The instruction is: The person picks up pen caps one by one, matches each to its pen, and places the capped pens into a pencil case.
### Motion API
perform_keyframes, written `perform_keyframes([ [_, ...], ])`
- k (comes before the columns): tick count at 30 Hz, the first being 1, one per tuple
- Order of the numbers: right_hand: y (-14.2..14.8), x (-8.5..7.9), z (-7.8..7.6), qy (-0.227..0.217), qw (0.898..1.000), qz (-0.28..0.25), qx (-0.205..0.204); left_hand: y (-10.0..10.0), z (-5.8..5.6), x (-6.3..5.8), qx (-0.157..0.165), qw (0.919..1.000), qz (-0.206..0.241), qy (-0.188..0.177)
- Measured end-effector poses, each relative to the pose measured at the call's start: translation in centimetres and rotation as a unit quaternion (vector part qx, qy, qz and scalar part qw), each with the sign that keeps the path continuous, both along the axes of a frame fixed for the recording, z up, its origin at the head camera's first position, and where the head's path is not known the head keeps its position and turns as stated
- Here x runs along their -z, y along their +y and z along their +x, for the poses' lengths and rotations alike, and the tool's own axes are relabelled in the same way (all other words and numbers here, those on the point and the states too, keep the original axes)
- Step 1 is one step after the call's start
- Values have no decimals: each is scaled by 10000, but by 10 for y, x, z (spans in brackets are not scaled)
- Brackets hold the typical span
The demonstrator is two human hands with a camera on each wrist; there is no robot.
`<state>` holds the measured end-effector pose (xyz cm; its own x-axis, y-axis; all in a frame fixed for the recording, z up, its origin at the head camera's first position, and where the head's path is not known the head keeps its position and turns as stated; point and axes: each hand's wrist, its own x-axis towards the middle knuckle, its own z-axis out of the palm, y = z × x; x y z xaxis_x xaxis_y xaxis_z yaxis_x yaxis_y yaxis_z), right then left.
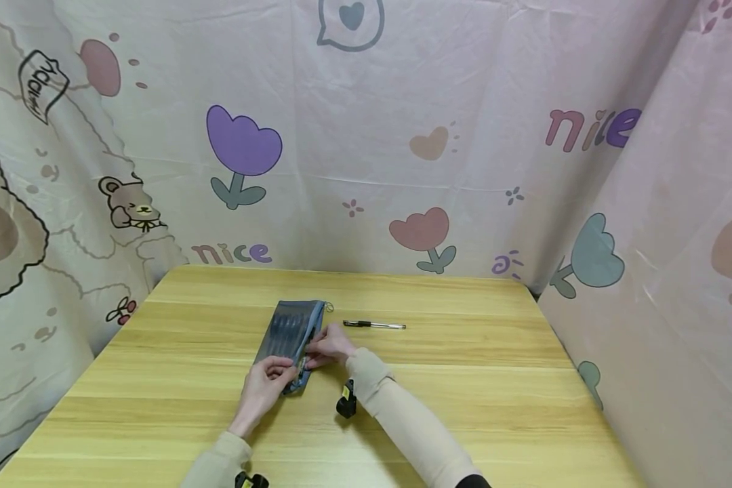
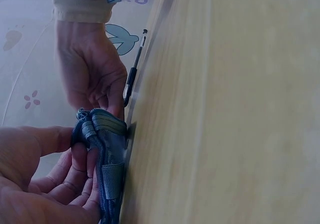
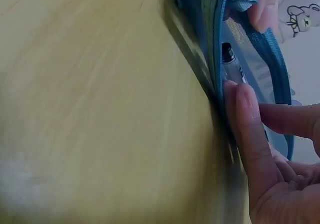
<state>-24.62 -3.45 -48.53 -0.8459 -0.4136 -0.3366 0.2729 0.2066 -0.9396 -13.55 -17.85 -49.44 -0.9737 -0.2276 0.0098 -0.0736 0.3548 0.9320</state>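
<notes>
A blue zip pencil pouch [image 1: 283, 329] with a see-through side lies on the table, several pens showing dimly inside. My left hand [image 1: 262, 390] pinches the edge of its opening at the near end, thumb on one side and fingers on the other. My right hand [image 1: 332, 344] is at the open zip side, its fingertips inside the mouth. In the right wrist view, a clear-barrelled pen [image 3: 232, 64] with a black end lies in the opening, pinched by the right thumb and fingers; its lower part is hidden behind them.
A black-and-clear pen [image 1: 375, 325] lies on the wooden table [image 1: 463, 379], to the right of the pouch. A small ring [image 1: 329, 307] hangs at the pouch's far corner. Printed cloth [image 1: 366, 135] stands behind the table and along both sides.
</notes>
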Motion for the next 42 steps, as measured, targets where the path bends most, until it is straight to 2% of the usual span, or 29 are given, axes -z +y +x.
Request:
perform_keyframes([
  [6,-7,-3,1,114,9995,216,175,0,0,0,-18,10000,-29,66],
  [11,-12,-1,1,392,9980,434,253,0,-1,1,-57,9999,-111,2],
  [15,-14,1,-1,424,9979,406,262,0,-1,1,-67,9999,-105,-20],
  [23,-1,2,-6,141,9999,46,-29,-1,0,0,-28,10000,-59,-74],
  [31,33,9,-8,392,9960,-586,-547,0,0,-1,-40,10000,20,-28],
  [34,52,8,-7,671,9934,-548,-758,0,1,0,-15,10000,30,-37],
  [37,74,6,-7,1190,9886,-240,-889,0,2,0,12,10000,1,-64],
  [39,88,4,-9,1701,9813,50,-895,0,2,0,23,10000,-14,-82],
  [42,108,3,-15,2611,9607,622,-705,0,2,0,25,10000,-13,-72],
])
